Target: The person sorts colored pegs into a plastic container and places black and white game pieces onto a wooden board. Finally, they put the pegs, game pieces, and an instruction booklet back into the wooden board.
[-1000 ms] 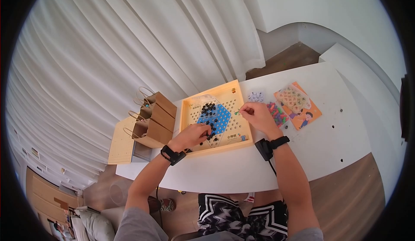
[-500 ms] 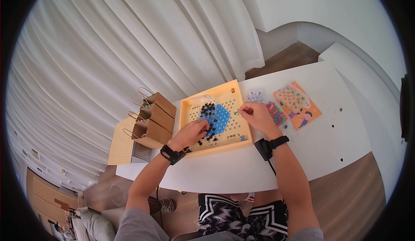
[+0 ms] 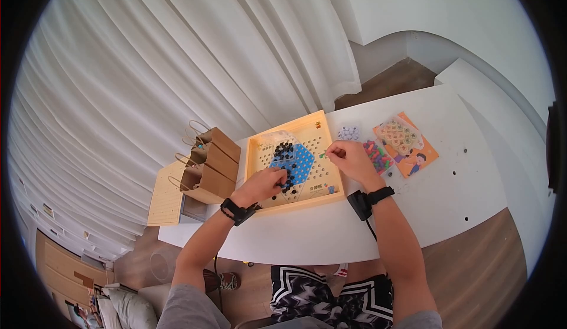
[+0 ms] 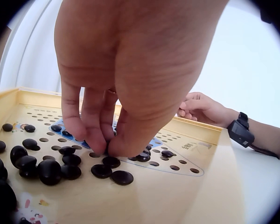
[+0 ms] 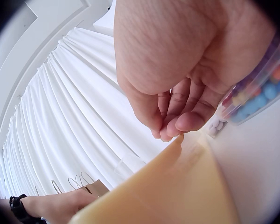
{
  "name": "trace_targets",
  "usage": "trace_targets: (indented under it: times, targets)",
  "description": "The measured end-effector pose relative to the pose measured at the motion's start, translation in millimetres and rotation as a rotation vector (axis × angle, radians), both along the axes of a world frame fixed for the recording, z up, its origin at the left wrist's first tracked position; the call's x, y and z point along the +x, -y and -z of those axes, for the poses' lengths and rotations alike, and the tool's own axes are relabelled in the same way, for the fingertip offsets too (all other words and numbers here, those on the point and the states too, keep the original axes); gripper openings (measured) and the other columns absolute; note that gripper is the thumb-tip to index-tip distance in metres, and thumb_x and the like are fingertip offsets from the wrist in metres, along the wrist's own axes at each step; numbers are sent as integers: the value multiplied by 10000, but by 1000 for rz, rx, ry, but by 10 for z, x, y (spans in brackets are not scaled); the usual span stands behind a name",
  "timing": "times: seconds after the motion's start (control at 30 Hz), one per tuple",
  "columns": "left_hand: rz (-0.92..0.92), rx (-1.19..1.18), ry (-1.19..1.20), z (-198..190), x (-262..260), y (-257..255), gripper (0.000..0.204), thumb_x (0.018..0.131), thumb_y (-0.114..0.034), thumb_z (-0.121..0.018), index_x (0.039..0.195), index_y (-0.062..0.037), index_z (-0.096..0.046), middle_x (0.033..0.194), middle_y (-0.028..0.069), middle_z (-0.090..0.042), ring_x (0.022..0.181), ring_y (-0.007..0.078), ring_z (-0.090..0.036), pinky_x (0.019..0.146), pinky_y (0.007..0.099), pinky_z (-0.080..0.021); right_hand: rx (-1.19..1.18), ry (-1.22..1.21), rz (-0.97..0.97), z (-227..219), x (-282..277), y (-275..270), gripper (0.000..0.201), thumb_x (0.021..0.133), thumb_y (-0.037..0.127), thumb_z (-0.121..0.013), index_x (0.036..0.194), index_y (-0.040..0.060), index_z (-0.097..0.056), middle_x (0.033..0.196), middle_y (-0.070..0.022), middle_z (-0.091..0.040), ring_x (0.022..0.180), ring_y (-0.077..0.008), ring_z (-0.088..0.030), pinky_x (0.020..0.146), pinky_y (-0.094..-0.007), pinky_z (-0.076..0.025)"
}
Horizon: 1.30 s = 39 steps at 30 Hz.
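A shallow wooden game board (image 3: pixel 331 194) with drilled holes and a blue hexagon (image 3: pixel 304 162) lies on the table. My left hand (image 3: pixel 263 184) reaches down over its near left part; in the left wrist view the thumb and fingertips pinch together at a black stone (image 4: pixel 111 162), mostly hidden by them. More black stones (image 4: pixel 50 171) lie loose around the fingers. A clear box (image 3: pixel 284 150) of black stones sits on the board's far part. My right hand (image 3: pixel 353 158) stays at the right rim, fingers loosely bent, fingertips right at the wood, nothing visible in them.
Brown paper bags (image 3: pixel 207 178) with handles stand left of the board, by a wooden panel (image 3: pixel 165 193). To the right are a box of white pieces (image 3: pixel 348 133), a box of coloured pieces (image 3: pixel 378 156) and an orange booklet (image 3: pixel 422 155) under a clear pack.
My left hand drew back slightly toward the left, then moved slightly right and down again among the black stones. The right hand has stayed at the rim.
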<state>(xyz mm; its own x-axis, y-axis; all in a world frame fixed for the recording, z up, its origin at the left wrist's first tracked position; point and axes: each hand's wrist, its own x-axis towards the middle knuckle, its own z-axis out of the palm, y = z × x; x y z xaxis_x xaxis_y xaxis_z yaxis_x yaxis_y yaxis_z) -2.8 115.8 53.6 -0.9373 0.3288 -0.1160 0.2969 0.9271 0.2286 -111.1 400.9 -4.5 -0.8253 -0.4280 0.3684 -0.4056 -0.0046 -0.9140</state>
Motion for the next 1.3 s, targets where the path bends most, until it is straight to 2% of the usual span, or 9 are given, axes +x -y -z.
trace_targets:
  times: [0.03,0.27,0.33,0.43,0.63,0.87,0.93,1.27,1.3]
  targets:
    - [5,18,7,-8,-2,3,179,798,-24,-680,958,-33,-599,919,147,-655,883,368,-645,768,453,-526,-4,-3,-3,3,2,1,137,952,89,-695,963,-47,-708,780,-40,-702,710,-77,-623,675,-254,-513]
    - [26,61,38,-61,-108,82,156,772,18,-691,899,-13,-607,842,145,-637,832,337,-639,741,423,-518,-20,-12,-6,7,0,2,139,955,91,-695,959,-47,-705,782,-44,-707,711,-78,-629,676,-253,-515]
    - [-56,213,-52,-111,-168,96,126,796,49,-674,898,-7,-625,735,100,-600,729,245,-632,689,353,-522,-10,-12,-4,2,2,2,136,955,89,-695,957,-46,-704,776,-42,-704,706,-78,-624,672,-252,-512]
    - [-131,222,-196,-188,-295,77,128,809,56,-668,912,-6,-625,784,97,-604,748,211,-638,699,335,-527,-3,3,-8,-15,11,2,136,953,89,-697,954,-46,-704,770,-39,-700,702,-76,-618,668,-253,-509]
    - [-112,233,-238,-58,-458,102,179,826,43,-640,989,-27,-621,992,126,-615,854,265,-651,788,379,-538,-26,27,-17,15,-5,4,136,947,94,-702,950,-42,-703,775,-41,-701,701,-81,-620,671,-257,-511]
    - [-87,130,-81,-51,-176,-31,213,840,7,-666,1041,-46,-618,1020,133,-624,981,315,-646,878,422,-536,-9,-2,-1,-9,18,8,124,944,85,-701,947,-40,-704,784,-43,-707,712,-88,-636,687,-258,-521]
    - [0,113,-68,45,-177,31,214,845,0,-669,1047,-45,-618,1041,139,-628,984,332,-645,876,415,-539,-22,-1,2,-9,10,3,125,921,88,-706,942,-34,-710,779,-87,-726,699,-137,-671,676,-288,-538]
    - [59,119,-79,116,-169,35,155,805,32,-669,943,-11,-615,864,138,-614,849,334,-630,767,426,-522,-5,11,-1,-22,16,-3,130,920,88,-703,956,-36,-715,797,-101,-735,727,-154,-695,707,-295,-555]
    - [54,95,-84,106,-161,27,151,799,26,-669,936,-8,-617,865,139,-619,843,338,-631,757,428,-523,-6,-5,2,-17,17,-1,136,936,91,-701,958,-42,-710,788,-79,-724,715,-119,-664,690,-276,-537]
